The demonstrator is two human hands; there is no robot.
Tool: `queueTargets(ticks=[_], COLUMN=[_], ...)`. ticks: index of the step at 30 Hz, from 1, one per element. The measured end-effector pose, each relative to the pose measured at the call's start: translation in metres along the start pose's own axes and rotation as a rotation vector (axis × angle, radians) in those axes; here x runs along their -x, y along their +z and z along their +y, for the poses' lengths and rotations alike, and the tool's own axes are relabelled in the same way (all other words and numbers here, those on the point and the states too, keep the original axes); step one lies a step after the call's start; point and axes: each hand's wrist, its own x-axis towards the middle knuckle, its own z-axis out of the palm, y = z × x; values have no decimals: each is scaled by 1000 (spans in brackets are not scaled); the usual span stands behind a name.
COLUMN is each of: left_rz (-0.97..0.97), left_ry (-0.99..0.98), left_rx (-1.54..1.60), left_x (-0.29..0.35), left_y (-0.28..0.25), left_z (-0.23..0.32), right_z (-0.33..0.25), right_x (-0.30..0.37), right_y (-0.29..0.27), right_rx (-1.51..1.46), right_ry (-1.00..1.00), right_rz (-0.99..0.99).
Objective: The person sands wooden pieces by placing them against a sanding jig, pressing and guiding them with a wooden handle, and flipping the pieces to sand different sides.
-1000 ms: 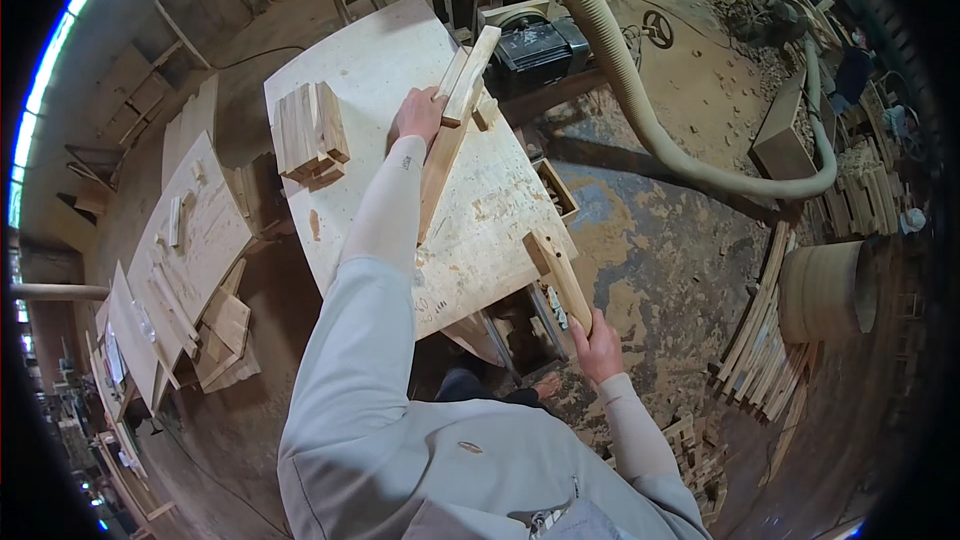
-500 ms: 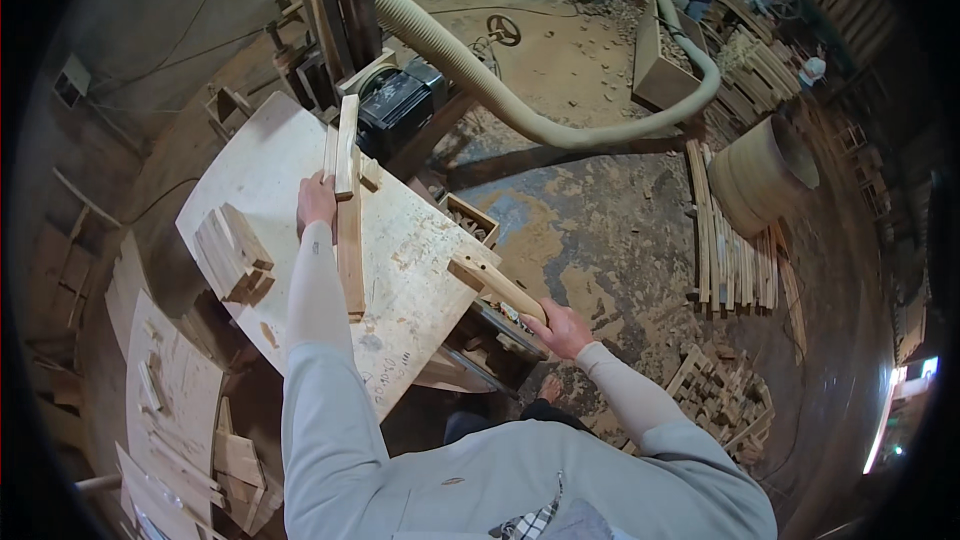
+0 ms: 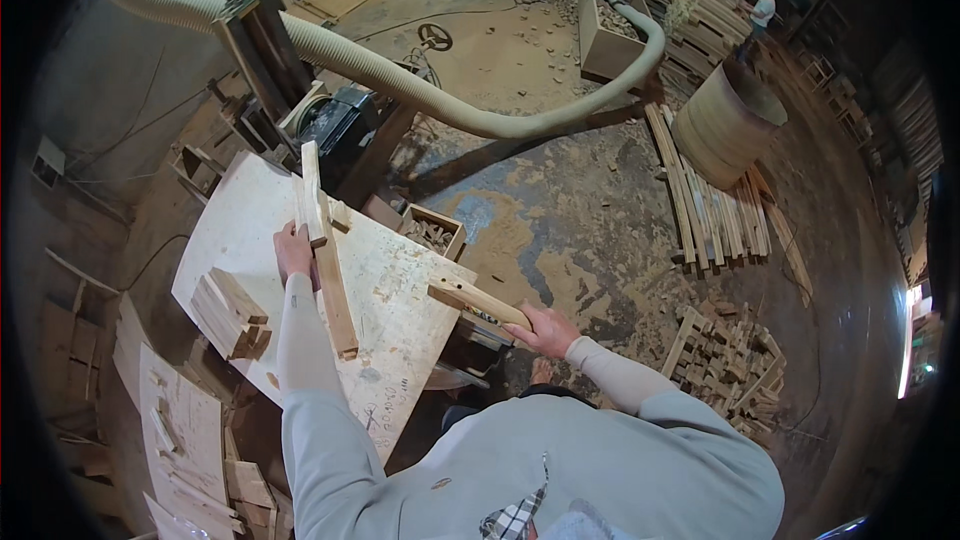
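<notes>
On the pale board tabletop (image 3: 390,340), my left hand (image 3: 293,250) is closed with its fingers curled on a thin wooden strip (image 3: 299,198). This strip lies along a long wooden guide (image 3: 338,315) with a raised upper piece (image 3: 311,180). How far the fingers wrap round the strip is partly hidden. My right hand (image 3: 548,331) grips the near end of a wooden bar (image 3: 480,300) with dark holes at its far end. That far end reaches over the right edge of the tabletop. Left of my left hand lies a small stack of wooden pieces (image 3: 228,310).
Beyond the table stands a machine with a dark motor (image 3: 335,125) and a thick ribbed hose (image 3: 440,105). A crate of offcuts (image 3: 432,232) sits beside the table. Rightward are a drum (image 3: 725,125), stacked planks (image 3: 708,210) and a block pile (image 3: 725,365). People are at the far right.
My view has turned, so the table and machine sit further left and lower. The bar in my right hand reaches slightly further over the tabletop. My left hand stays by the guide.
</notes>
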Motion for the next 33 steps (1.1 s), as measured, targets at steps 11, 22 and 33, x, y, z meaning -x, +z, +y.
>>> queueTargets(ticks=[11, 22, 33], left_rz=[127, 72, 27], left_ry=[199, -134, -241], left_rx=[-188, 98, 270], left_x=[12, 10, -22], left_y=[-15, 26, 24], left_z=[14, 5, 22], right_z=[-11, -25, -31], right_x=[8, -2, -2], right_y=[-18, -20, -20], right_rx=[-15, -34, 13], right_ry=[30, 57, 96], right_rz=[-71, -43, -89])
